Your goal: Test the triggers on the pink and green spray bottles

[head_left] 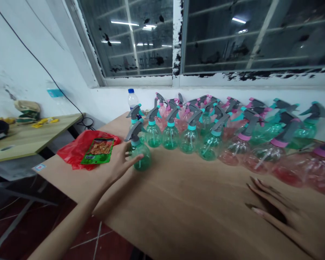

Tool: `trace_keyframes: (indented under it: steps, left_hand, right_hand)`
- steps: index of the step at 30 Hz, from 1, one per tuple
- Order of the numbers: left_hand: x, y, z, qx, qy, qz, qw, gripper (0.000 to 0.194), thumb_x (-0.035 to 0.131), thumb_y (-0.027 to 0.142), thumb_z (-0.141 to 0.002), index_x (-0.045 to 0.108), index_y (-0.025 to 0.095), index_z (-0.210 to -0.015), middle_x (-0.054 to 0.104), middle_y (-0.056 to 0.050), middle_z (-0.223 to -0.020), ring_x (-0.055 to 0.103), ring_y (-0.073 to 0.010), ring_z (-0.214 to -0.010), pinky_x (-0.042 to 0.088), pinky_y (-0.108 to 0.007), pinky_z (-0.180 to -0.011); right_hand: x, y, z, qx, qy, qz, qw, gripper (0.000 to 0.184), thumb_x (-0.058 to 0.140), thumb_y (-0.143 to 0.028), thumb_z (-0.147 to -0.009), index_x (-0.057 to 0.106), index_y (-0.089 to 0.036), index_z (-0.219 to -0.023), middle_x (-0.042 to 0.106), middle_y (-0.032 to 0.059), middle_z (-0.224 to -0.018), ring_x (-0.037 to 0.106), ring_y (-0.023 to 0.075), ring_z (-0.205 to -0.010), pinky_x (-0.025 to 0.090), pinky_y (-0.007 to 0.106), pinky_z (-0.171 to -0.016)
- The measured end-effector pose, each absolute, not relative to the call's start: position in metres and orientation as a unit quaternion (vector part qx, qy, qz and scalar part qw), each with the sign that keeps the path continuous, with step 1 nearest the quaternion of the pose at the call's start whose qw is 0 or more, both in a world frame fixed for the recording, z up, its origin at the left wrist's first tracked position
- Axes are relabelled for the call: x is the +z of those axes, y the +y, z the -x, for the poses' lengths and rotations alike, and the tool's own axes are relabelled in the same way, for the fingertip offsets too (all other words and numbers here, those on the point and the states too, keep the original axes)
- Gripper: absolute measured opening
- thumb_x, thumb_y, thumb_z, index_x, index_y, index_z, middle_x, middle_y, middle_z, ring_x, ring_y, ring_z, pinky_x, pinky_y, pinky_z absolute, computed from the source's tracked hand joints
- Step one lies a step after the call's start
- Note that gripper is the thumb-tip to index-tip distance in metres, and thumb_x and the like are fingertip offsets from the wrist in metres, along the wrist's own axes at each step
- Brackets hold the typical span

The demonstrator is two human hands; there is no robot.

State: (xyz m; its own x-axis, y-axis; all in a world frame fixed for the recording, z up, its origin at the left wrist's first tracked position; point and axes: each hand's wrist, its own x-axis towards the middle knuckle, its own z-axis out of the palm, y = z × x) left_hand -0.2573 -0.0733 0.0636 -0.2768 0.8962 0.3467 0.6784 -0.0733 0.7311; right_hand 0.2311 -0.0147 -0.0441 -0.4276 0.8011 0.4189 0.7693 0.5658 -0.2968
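My left hand (124, 160) is wrapped around a green spray bottle (144, 157) with a grey trigger head, upright at the left end of the front row. The thumb lies across its near side, while the other fingers are partly hidden behind it. Over the table at the right, my right hand (280, 213) is empty, its fingers stretched out and apart. Close beyond it stands a pink spray bottle (287, 173) with a pink collar. Another green spray bottle (153, 135) stands just right of the held one.
Several rows of green and pink spray bottles line the wall side of the wooden table (162, 206). A red plastic bag (73, 146) with a green snack packet (99, 151) lies at left. A water bottle (132, 98) stands behind. A second table (46, 139) is further left.
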Motion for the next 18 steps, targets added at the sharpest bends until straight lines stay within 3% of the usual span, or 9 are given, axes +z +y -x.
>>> trace_keyframes:
  steps: [5,12,18]
  left_hand:
    - [0.055,-0.072,0.216,0.402,0.635,-0.641,0.157,0.055,0.068,0.049,-0.072,0.048,0.02,-0.114,0.06,-0.009,-0.113,0.06,-0.0275,-0.101,0.05,-0.041,-0.085]
    - [0.064,-0.081,0.117,0.292,0.578,-0.731,0.214,0.058,0.069,0.057,-0.069,0.049,0.02,-0.108,0.059,-0.009,-0.109,0.056,-0.0313,-0.105,0.044,-0.049,-0.09]
    - [0.08,-0.07,0.063,0.238,0.512,-0.769,0.3,0.087,0.077,0.059,-0.055,0.043,0.02,-0.125,0.05,-0.013,-0.123,0.045,-0.0363,-0.118,0.037,-0.055,-0.096]
  right_hand:
    - [-0.052,-0.009,-0.232,0.049,-0.862,0.435,0.256,0.052,0.05,-0.054,-0.082,0.043,-0.041,-0.132,0.045,0.0012,-0.14,0.042,0.0323,-0.127,0.041,0.054,-0.101]
    - [-0.046,-0.009,-0.227,0.057,-0.859,0.456,0.225,0.064,0.048,-0.057,-0.082,0.04,-0.027,-0.137,0.037,0.0053,-0.146,0.033,0.0299,-0.133,0.03,0.052,-0.108]
    - [-0.037,-0.009,-0.223,0.063,-0.867,0.446,0.213,0.061,0.046,-0.054,-0.086,0.039,-0.024,-0.138,0.034,0.0062,-0.148,0.028,0.0264,-0.135,0.028,0.048,-0.11]
